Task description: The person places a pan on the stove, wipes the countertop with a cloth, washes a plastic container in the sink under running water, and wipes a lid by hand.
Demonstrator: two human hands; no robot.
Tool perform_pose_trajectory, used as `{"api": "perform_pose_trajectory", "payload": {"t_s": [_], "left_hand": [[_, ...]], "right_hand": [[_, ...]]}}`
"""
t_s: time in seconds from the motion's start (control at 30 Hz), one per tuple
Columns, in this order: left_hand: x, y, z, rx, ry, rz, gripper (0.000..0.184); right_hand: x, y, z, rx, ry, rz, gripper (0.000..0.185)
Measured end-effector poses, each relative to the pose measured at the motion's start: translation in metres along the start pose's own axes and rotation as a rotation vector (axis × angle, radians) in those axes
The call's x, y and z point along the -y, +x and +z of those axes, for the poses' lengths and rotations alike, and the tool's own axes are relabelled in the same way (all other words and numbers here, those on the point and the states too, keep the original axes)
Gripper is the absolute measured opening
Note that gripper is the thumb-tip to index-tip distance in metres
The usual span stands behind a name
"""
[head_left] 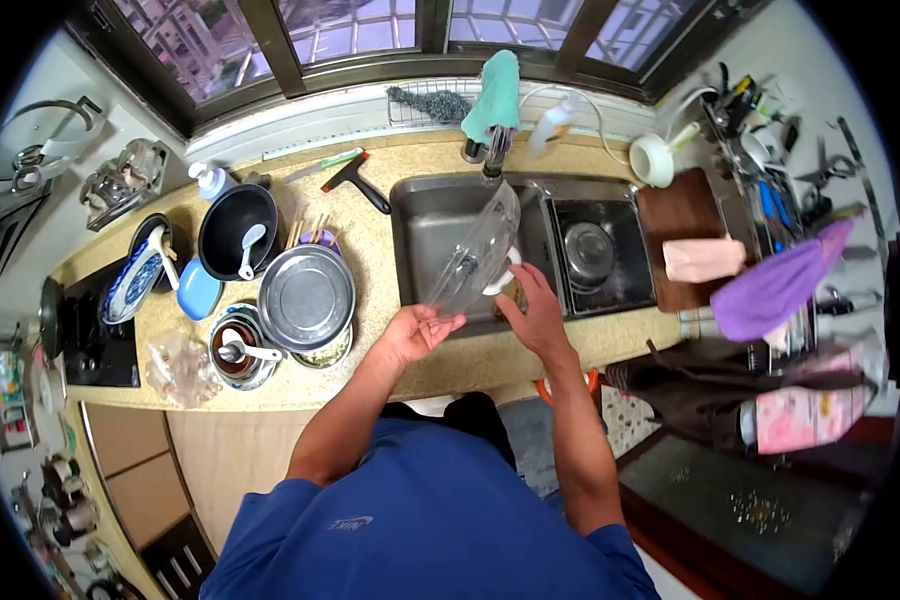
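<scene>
A clear see-through lid (475, 255) is tilted on edge over the left sink basin, below the faucet (496, 150). My left hand (417, 332) grips its lower edge between thumb and fingers. On the other side, my right hand (538, 312) has its thumb and fingers curled at a white curved piece (503, 277) beside the lid. Whether that piece belongs to the lid, I cannot tell. The sink's left basin (420, 220) lies beneath both hands. A green cloth (493, 97) hangs over the faucet.
A round metal pot (588, 252) sits in the right basin. Left of the sink are a lidded pot (306, 298), a black pot (238, 230), bowls with spoons (240, 350) and a squeegee (358, 183). At right lies a brown board (682, 210) with a pink cloth (704, 260).
</scene>
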State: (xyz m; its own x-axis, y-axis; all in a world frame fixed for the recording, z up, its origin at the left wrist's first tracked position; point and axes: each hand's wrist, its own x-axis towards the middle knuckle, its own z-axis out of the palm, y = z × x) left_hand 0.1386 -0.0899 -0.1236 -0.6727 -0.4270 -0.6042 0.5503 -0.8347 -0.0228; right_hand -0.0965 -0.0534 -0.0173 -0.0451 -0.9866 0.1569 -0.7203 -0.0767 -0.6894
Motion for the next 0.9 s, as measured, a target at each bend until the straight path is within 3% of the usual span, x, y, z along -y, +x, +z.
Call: {"api": "perform_pose_trajectory", "payload": {"t_s": [0.17, 0.23, 0.3, 0.37, 0.4, 0.43, 0.47, 0.57, 0.7, 0.8, 0.9], "left_hand": [[0.019, 0.025, 0.016, -0.237, 0.017, 0.067, 0.026], [0.025, 0.028, 0.018, -0.326, 0.099, 0.067, 0.027], [0.03, 0.029, 0.024, -0.386, 0.154, 0.145, 0.033], [0.036, 0.025, 0.034, -0.483, 0.305, 0.258, 0.047], [0.039, 0.022, 0.041, -0.499, 0.294, 0.269, 0.047], [0.043, 0.019, 0.051, -0.586, 0.384, 0.405, 0.053], [0.044, 0.016, 0.06, -0.674, 0.475, 0.539, 0.06], [0.04, 0.007, 0.076, -0.681, 0.537, 0.621, 0.069], [0.032, 0.004, 0.079, -0.712, 0.523, 0.633, 0.069], [0.025, -0.003, 0.078, -0.687, 0.58, 0.641, 0.071], [0.023, -0.009, 0.075, -0.693, 0.592, 0.68, 0.072]], "right_hand": [[-0.092, 0.026, -0.024, 0.194, 0.141, -0.004, 0.023], [-0.132, 0.051, -0.027, 0.082, 0.135, 0.103, 0.018], [-0.163, 0.095, -0.026, -0.003, 0.141, 0.027, 0.017], [-0.166, 0.148, -0.02, 0.13, 0.307, 0.128, 0.02], [-0.166, 0.173, -0.008, 0.128, 0.318, 0.068, 0.021], [-0.163, 0.197, 0.005, 0.161, 0.377, 0.035, 0.02], [-0.154, 0.219, 0.017, 0.272, 0.604, 0.198, 0.024], [-0.162, 0.271, 0.062, 0.389, 0.823, 0.333, 0.028], [-0.195, 0.294, 0.099, 0.333, 0.58, 0.401, 0.032], [-0.204, 0.302, 0.103, 0.518, 0.351, 0.341, 0.035], [-0.197, 0.282, 0.106, 0.38, 0.357, 0.299, 0.031]]}}
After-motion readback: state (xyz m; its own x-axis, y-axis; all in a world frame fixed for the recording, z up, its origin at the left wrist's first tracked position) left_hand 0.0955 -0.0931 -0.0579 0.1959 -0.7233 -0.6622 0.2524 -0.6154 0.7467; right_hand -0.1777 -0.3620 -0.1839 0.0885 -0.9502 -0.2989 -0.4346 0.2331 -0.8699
